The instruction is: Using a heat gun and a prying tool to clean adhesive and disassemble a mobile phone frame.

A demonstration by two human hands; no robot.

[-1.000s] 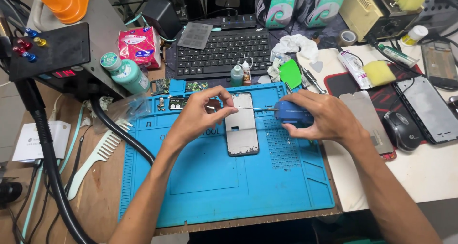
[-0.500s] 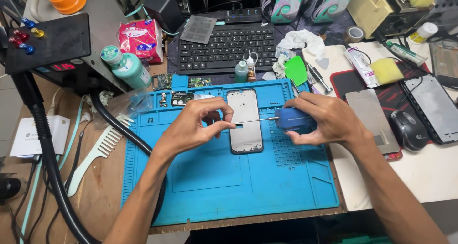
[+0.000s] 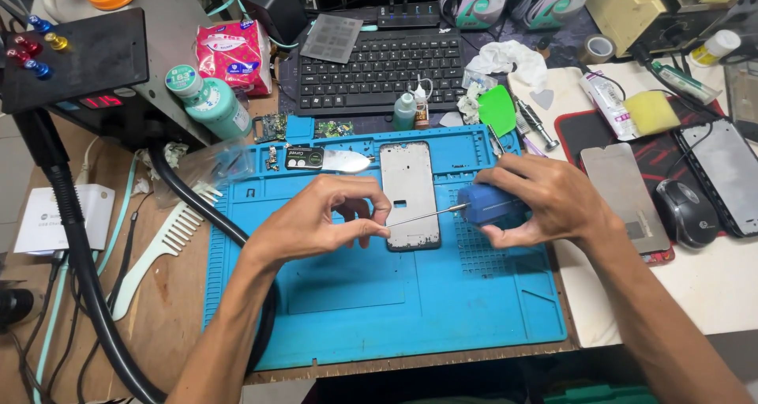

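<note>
fingers first: your left hand (image 3: 316, 222) has thumb and forefinger pinched together at the bare tip of the screwdriver shaft (image 3: 422, 214), clenched on something too small to make out, perhaps a screw or only the tip itself. the other left fingers curl loosely above the pinch, not gripping anything.

your right hand (image 3: 545, 202) is wrapped around the blue screwdriver handle (image 3: 485, 206), grasping it firmly, thumb underneath and fingers over the top. the shaft runs from that handle leftward and slightly down, toward your left pinch, so the tool's long axis lies nearly crosswise to you, from right hand to left.

that shaft crosses over the lower part of the phone frame (image 3: 409, 195), which lies flat on the blue repair mat (image 3: 355, 309). the frame's long axis runs away from you, nearly at right angles to the screwdriver. the tool tip sits just off the frame's left edge, near its lower left corner, and your left hand is the nearer one to that edge; your right hand stays off the frame's right side.

outward from there: a metal spudger-like blade (image 3: 332, 161) lies on the mat above your left hand, a small green bottle (image 3: 404, 112) stands just beyond the mat by the keyboard (image 3: 379, 68), a white comb (image 3: 166, 242) rests on the counter (image 3: 170, 325) to the left beside a thick black hose (image 3: 197, 206), and a grey phone back panel (image 3: 620, 195) lies to the right, beyond your right wrist.
</note>
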